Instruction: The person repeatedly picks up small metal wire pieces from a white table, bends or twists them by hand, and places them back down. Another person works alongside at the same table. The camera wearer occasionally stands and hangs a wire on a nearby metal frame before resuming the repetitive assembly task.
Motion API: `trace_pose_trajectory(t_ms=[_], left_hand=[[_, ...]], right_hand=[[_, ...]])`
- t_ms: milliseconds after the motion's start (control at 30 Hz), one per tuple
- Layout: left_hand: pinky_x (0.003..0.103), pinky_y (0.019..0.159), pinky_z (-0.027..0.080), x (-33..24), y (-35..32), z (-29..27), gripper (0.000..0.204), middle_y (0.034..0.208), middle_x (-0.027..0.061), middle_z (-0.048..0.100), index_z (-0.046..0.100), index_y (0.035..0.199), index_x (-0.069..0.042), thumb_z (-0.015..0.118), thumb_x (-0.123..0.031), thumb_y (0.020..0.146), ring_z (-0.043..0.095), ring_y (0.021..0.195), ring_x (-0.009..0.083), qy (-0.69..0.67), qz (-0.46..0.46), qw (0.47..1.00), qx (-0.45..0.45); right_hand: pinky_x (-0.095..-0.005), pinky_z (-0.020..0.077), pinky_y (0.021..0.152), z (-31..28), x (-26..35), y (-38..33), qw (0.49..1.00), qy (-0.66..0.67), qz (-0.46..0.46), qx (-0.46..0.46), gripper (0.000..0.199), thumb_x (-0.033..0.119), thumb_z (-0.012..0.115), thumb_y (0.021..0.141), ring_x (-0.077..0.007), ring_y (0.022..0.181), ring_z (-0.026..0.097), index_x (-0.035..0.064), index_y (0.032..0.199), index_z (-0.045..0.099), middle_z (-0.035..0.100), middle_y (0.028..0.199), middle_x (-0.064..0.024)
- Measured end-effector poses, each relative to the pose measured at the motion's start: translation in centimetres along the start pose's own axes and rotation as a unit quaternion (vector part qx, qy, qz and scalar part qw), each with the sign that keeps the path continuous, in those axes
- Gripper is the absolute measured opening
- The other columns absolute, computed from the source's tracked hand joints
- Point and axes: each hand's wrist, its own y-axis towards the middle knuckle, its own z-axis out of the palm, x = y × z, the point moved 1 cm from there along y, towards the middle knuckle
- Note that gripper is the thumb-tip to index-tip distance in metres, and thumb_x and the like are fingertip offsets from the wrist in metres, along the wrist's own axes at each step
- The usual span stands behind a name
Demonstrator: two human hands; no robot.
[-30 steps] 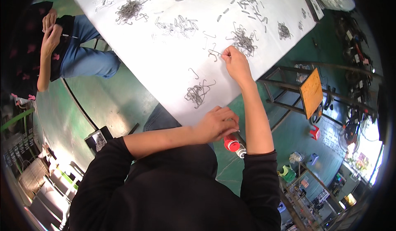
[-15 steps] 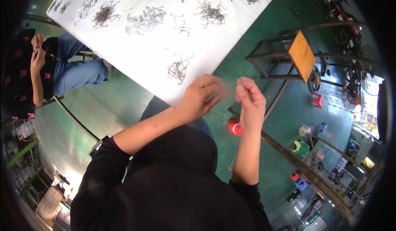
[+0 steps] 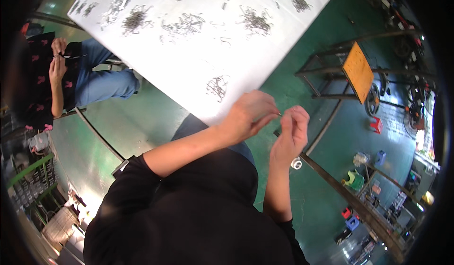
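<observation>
Floor [image 3: 302, 194]: green, smooth, glossy, with pale glare at right. Tabletop [image 3: 175, 71]: white, set at an angle, its near corner toward the viewer. Stool [image 3: 358, 72]: orange-yellow board seat, dark metal frame, right of the tabletop. Small red stool [image 3: 376, 125]: on the floor beyond. Blue stool [image 3: 380, 157]: farther down, near a green tub [image 3: 353, 180]. Metal beam [image 3: 352, 204]: long, dark, running diagonally at lower right. Bright opening [image 3: 430, 139]: far right, daylight-white. Green rail [image 3: 30, 170]: lower left, beside a strongly sunlit patch.
</observation>
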Motion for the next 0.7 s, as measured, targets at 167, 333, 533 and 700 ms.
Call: trace_pose_trajectory(t_ms=[167,333,533,700], left_hand=[[0.037,0.081,0.049,6.8,3.1,-4.8,0.019,0.097,0.0093,0.065,0.067,0.093,-0.006,0.074,-0.012,0.076,0.059,0.093,0.0307,0.091,-0.030,0.992,-0.081],[0.039,0.085,0.047,17.1,8.9,-14.8,0.013,0.096,0.0101,0.065,0.071,0.093,-0.007,0.069,-0.016,0.083,0.059,0.096,0.0301,0.335,-0.156,0.920,-0.132],[0.041,0.082,0.048,22.7,12.1,-17.8,0.011,0.094,0.0076,0.064,0.069,0.091,-0.009,0.067,-0.017,0.085,0.058,0.095,0.0259,0.452,-0.140,0.880,-0.036],[0.042,0.078,0.049,24.5,12.7,-17.9,0.009,0.091,0.0082,0.062,0.060,0.095,-0.007,0.058,-0.014,0.090,0.059,0.094,0.0244,0.568,-0.050,0.820,0.058]], right_hand=[[-0.0297,0.0421,0.085,0.0,0.4,0.2,0.997,-0.058,-0.057,0.001,0.010,-0.005,0.058,0.087,-0.0170,0.094,0.049,0.0006,0.095,0.056,0.047,0.112,-0.0095],[-0.0305,0.0420,0.084,-0.1,0.2,0.5,0.996,-0.080,-0.026,-0.003,0.011,-0.006,0.056,0.086,-0.0183,0.094,0.049,0.0023,0.092,0.055,0.046,0.111,-0.0085],[-0.0294,0.0426,0.084,0.5,-0.2,1.2,0.993,-0.114,-0.018,0.002,0.012,-0.008,0.056,0.084,-0.0173,0.094,0.049,0.0014,0.091,0.056,0.046,0.110,-0.0082],[-0.0268,0.0438,0.083,1.4,-0.6,1.4,0.994,-0.105,-0.019,0.003,0.016,-0.011,0.058,0.083,-0.0158,0.092,0.050,0.0004,0.095,0.058,0.046,0.109,-0.0087]])
